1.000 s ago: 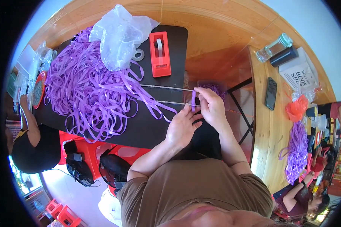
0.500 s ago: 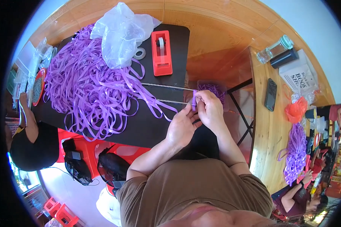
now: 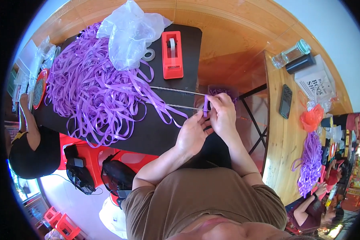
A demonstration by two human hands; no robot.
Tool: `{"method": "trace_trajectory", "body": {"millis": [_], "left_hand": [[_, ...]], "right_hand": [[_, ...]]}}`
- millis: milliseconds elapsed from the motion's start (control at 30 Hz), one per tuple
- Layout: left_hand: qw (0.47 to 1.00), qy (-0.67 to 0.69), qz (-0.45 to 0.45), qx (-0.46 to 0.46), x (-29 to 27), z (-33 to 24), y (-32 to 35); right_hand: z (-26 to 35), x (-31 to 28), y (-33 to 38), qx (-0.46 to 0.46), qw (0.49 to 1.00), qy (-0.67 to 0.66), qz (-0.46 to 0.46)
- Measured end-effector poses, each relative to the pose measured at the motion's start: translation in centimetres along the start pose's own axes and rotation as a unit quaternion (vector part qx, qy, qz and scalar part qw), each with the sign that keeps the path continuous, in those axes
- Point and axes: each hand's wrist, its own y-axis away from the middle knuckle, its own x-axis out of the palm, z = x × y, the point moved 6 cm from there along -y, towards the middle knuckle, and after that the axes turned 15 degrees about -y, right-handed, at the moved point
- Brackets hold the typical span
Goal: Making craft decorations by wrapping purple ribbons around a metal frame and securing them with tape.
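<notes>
A short length of purple ribbon [image 3: 205,106] spans the near ends of two thin silvery rods [image 3: 179,91]. My right hand [image 3: 223,115] pinches the ribbon by the upper rod, fingers bent. Just below, my left hand [image 3: 190,137] has its thumb and curled fingers at the ribbon's lower end, beside the other rod. The rods run left over the black table [image 3: 156,138], and their far ends disappear under a large tangled heap of purple ribbon [image 3: 96,88]. Loose ribbon ends hang from the heap close to my left hand.
A red tape dispenser [image 3: 172,56], a tape roll [image 3: 149,55] and a clear plastic bag [image 3: 126,38] lie at the table's back. On the right, a wooden table [image 3: 278,144] bears a phone [image 3: 285,101], a glass bottle [image 3: 292,53] and another ribbon bundle [image 3: 310,164]. Other people sit at both sides.
Both hands stay at the rod ends, with only slight finger movement in the right. The whole view has shifted a little.
</notes>
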Motion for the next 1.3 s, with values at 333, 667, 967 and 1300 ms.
{"method": "trace_trajectory", "body": {"millis": [333, 667, 967, 1300], "left_hand": [[1.0, -0.007, -0.001, 0.008, 0.4, -0.3, 0.2], [1.0, 0.004, -0.007, -0.009, -0.1, 0.1, 0.1], [1.0, 0.0, -0.005, -0.005, -0.4, 0.2, 0.1], [1.0, -0.024, -0.009, -0.005, 0.0, -0.1, 0.1]], "right_hand": [[-0.3, 0.1, 0.2, 0.019, 1.0, -0.02, -0.006], [-3.6, 1.1, 0.9, 0.163, 0.95, -0.256, -0.077], [-1.8, 0.5, -0.1, 0.16, 0.967, -0.186, -0.069], [-0.6, 0.9, -1.2, 0.125, 0.991, -0.038, -0.024]]}}
